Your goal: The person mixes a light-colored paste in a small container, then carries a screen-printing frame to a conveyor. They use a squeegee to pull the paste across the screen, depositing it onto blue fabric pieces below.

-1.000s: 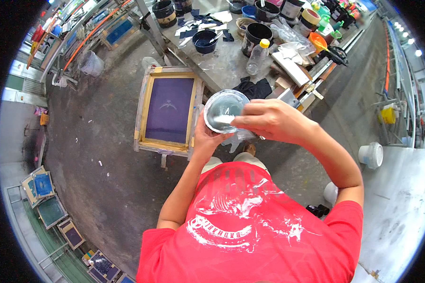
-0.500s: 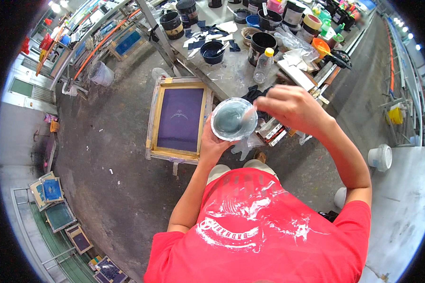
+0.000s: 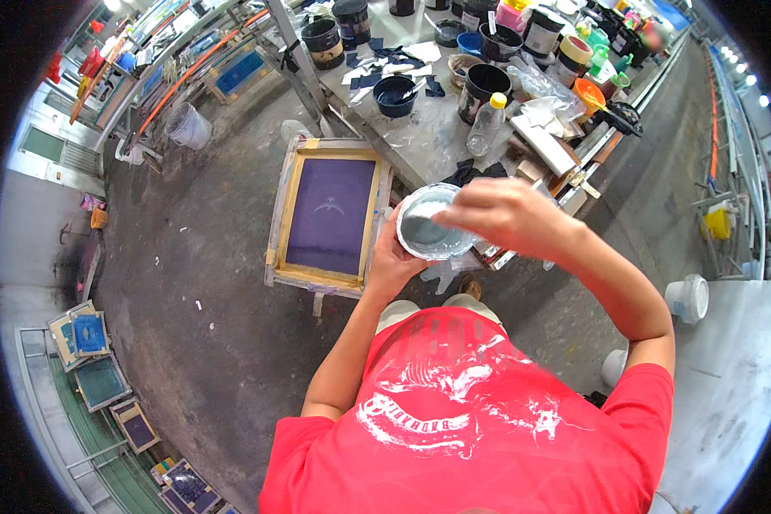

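My left hand (image 3: pixel 389 267) is wrapped round the side of a round, whitish tub (image 3: pixel 409 206). Inside it is a grey-green liquid (image 3: pixel 420 230), and pale residue coats the rim. Over the tub's right side is my right hand (image 3: pixel 514 214), its fingers pinched together and pointing down into the opening. Motion smears the fingertips, so whatever they grip cannot be made out. Left of the tub, a wooden-framed printing screen (image 3: pixel 330 218) with purple mesh and a small pale design leans against the table's end.
The table (image 3: pixel 433 137) ahead carries a clear bottle (image 3: pixel 487 128) with a yellow cap, a dark blue bowl (image 3: pixel 394 101), a black tub (image 3: pixel 486 86) and an orange cup (image 3: pixel 588 96). More screens (image 3: pixel 103 381) stand at far left. A white bucket (image 3: pixel 687 298) is at right.
The tub and my left hand have shifted slightly right. My right hand has moved down and left, its fingers now over the tub's opening.
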Demonstrator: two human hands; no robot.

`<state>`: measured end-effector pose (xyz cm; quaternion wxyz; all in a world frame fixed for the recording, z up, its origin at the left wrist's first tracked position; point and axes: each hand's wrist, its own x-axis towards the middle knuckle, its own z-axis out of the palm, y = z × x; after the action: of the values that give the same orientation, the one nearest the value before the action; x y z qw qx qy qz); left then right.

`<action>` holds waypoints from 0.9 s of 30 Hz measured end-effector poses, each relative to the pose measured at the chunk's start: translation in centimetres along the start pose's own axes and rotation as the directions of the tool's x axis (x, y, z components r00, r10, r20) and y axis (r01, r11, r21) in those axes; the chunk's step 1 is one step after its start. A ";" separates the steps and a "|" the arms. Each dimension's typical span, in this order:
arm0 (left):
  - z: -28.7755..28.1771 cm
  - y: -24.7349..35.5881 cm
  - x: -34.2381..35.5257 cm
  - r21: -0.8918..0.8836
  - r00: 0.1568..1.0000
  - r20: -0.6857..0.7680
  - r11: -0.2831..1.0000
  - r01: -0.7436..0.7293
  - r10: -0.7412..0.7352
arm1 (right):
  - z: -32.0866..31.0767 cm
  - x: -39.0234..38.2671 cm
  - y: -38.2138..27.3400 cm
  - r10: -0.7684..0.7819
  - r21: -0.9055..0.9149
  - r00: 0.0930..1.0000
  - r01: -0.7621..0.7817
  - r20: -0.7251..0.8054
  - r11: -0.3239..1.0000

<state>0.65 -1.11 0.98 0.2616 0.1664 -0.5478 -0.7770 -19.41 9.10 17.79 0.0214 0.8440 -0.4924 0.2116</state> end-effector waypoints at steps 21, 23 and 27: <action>0.2 0.2 0.3 -0.131 0.993 -0.082 0.989 0.075 -0.086 | 0.0 0.3 1.2 0.342 0.262 0.934 -0.356 0.100 0.897; 0.7 0.3 0.3 -0.137 0.992 -0.074 0.987 0.088 -0.099 | 0.1 0.4 2.1 0.349 0.220 0.937 -0.338 -0.008 0.915; 0.5 1.0 0.7 -0.137 0.993 -0.079 0.988 0.077 -0.088 | -1.1 -0.2 3.7 0.312 0.035 0.947 -0.315 0.077 0.948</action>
<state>0.04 -1.40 2.11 0.2626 0.2038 -0.4755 -0.8145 -22.96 7.63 18.08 -0.0496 0.7623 -0.6154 0.1939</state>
